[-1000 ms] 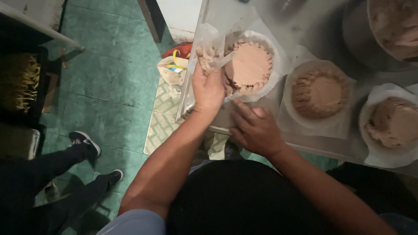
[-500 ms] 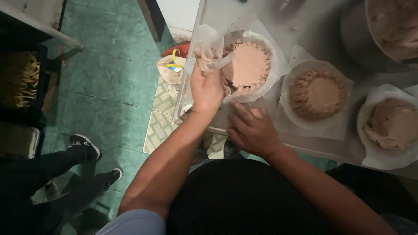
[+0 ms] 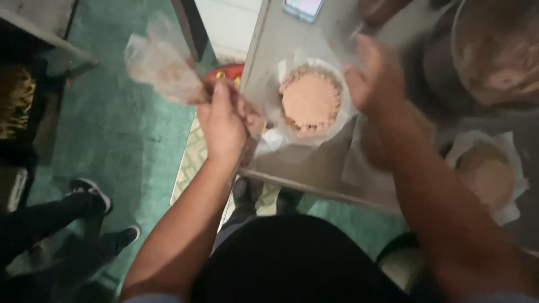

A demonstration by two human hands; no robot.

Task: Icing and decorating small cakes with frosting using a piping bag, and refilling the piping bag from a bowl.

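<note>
My left hand (image 3: 222, 120) grips a clear piping bag (image 3: 163, 64) smeared with brown cream, its wide end pointing up and left off the table edge. A round brown frosted cake (image 3: 310, 100) sits on white paper on the grey table (image 3: 303, 165) just right of that hand. Raised above the table right of the cake, my right hand (image 3: 375, 73) is blurred, its fingers spread, holding nothing I can see.
Another frosted cake on white paper (image 3: 485, 174) lies at the right. A big bowl of brown cream (image 3: 497, 50) stands at the top right, and a phone (image 3: 303, 8) lies at the table's far edge. Another person's legs and shoes (image 3: 84, 193) stand on the green floor at left.
My left hand has pulled the piping bag away from the cake toward the left. My right hand has lifted off the table's near edge and gone up to the right of the cake.
</note>
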